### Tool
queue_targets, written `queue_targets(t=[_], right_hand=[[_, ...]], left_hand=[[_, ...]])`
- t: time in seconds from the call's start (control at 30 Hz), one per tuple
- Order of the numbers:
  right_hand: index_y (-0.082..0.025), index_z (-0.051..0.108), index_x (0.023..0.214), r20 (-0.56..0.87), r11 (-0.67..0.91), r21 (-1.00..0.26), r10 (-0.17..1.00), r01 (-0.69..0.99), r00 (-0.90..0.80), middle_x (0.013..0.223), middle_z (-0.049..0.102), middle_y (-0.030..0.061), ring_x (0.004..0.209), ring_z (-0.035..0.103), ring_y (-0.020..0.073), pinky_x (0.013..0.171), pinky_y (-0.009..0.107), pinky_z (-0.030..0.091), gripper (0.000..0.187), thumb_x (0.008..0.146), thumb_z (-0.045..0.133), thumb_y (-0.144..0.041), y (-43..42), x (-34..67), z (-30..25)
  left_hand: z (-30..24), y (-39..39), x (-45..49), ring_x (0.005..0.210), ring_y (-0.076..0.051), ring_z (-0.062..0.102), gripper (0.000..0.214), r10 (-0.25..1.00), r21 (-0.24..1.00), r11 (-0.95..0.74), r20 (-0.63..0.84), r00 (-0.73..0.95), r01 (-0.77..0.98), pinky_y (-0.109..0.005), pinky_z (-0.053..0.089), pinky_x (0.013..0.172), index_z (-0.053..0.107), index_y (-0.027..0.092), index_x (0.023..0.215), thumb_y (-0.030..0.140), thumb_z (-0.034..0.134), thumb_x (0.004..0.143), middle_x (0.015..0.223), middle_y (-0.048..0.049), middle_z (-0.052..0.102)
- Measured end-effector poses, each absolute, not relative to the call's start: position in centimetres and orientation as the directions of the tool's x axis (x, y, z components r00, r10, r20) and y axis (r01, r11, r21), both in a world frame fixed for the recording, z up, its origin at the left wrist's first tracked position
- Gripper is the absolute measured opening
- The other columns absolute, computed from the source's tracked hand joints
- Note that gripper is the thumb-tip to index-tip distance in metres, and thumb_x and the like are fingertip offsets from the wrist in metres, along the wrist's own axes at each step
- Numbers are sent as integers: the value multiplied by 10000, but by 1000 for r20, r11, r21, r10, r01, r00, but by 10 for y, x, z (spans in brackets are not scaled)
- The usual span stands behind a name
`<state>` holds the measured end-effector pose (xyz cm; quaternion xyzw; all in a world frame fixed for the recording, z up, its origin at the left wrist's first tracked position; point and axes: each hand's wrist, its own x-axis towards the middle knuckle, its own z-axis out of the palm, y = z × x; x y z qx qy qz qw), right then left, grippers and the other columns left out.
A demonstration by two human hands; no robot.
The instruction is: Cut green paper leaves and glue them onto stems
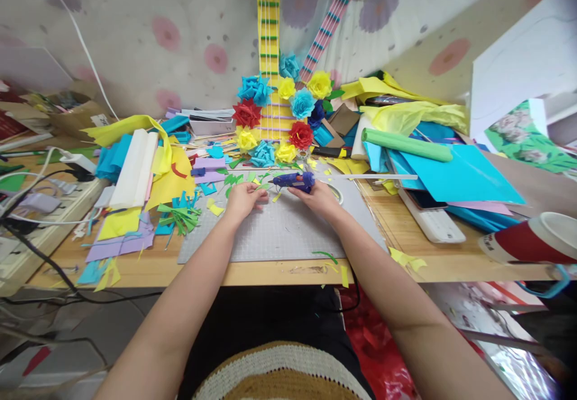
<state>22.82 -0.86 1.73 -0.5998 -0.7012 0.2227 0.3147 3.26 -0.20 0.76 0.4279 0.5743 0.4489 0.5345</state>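
Observation:
My right hand [321,197] is wrapped round a blue hot glue gun [294,180]. Its nozzle points left, and a long white glue stick [369,176] sticks out of its back end. Just left of the nozzle, my left hand [244,200] pinches a small green paper leaf [264,187] close to the tip. Whether nozzle and leaf touch is too small to tell. Both hands are over the grey cutting mat [288,238]. More green leaves [233,179] and yellow scraps [215,208] lie beside my left hand.
Behind the mat stands a yellow paper guitar [269,39] covered in paper flowers, beside a pink one [325,30]. Paper rolls [135,169] and a power strip [40,220] are on the left. Blue sheets [464,172], a green roll [406,144] and a paper cup [532,238] occupy the right.

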Motion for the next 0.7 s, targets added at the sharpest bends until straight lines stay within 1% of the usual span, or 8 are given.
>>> queue_targets(t=[0.07,0.17,0.27,0.33,0.43,0.57,0.63,0.7], right_hand=[[-221,674,941,176,146,-701,984,698,-29,912,697,61,868,636,225,747,322,470,387,724,586,-529,-7,234,18],[-188,677,897,165,16,-733,974,680,155,853,695,76,823,638,239,725,335,475,432,699,584,-560,-1,255,20],[-151,666,915,173,-120,-761,909,637,378,835,687,99,798,635,244,701,338,476,486,702,559,-575,7,286,20],[-132,665,906,171,-202,-733,870,650,463,839,681,126,813,632,260,710,357,472,503,707,545,-578,13,305,17],[-120,656,951,150,-271,-657,868,704,474,898,674,157,895,619,285,767,388,456,519,719,538,-569,21,320,9],[-110,623,1025,97,-315,-572,891,757,443,998,648,183,955,598,294,812,401,435,541,735,530,-556,25,316,3],[-107,601,1049,106,-296,-546,904,784,415,1017,637,182,969,585,295,819,399,429,558,733,530,-561,23,313,4],[-90,570,1075,149,-283,-491,904,824,400,1054,611,195,1011,553,306,845,401,412,605,698,571,-564,18,313,9]], left_hand=[[8,-3,32,663,-178,680,132,973,973,229,-230,-37,-23,-187,484,428,566,124,711,140,691,669,704,-54,684],[10,-4,31,649,-178,677,153,971,971,234,-236,-30,-56,-197,483,428,565,118,700,157,707,657,704,-62,681],[11,-4,31,616,-167,669,156,969,969,242,-244,-32,-51,-195,476,423,561,111,686,176,702,668,687,-67,678],[11,-2,30,567,-156,657,157,969,970,242,-243,-47,-34,-192,463,407,556,113,679,182,696,675,669,-64,675],[12,0,27,517,-147,638,147,973,975,223,-222,-67,0,-191,448,382,553,114,666,180,682,686,648,-61,668],[15,1,19,536,-135,638,99,980,983,182,-180,-88,8,-177,449,381,573,111,687,178,635,726,667,-61,669],[17,2,15,540,-131,637,97,980,986,169,-167,-108,8,-173,444,380,579,110,696,188,620,737,684,-66,674],[18,2,12,544,-131,636,110,979,986,165,-163,-122,9,-172,441,383,572,112,690,201,623,731,699,-71,679]])
